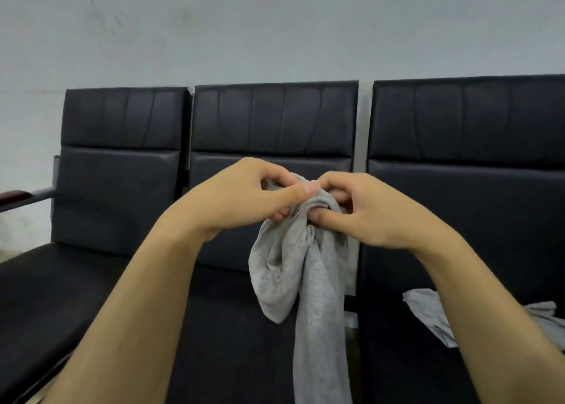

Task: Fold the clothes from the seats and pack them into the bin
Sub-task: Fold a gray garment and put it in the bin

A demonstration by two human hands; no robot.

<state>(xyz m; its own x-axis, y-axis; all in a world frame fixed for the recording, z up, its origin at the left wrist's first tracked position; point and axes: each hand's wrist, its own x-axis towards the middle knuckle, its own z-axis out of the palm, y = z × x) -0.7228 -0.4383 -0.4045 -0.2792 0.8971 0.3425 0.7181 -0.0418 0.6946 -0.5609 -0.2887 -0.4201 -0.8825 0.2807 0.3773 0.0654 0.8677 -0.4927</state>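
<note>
A grey garment point(308, 281) hangs bunched in the air in front of the middle seat point(238, 327). My left hand point(241, 196) pinches its top edge between thumb and curled fingers. My right hand point(367, 211) grips the same top edge right beside it, thumb pressed into the fabric. The cloth drops in long folds below both hands, past the bottom of the view. A second pale grey garment point(428, 315) lies crumpled on the right seat point(406, 358), partly hidden behind my right forearm. No bin is in view.
Three black padded seats stand in a row against a pale wall point(275, 31). The left seat point(46, 287) has a dark red armrest point(13, 197) on a metal bar at the far left.
</note>
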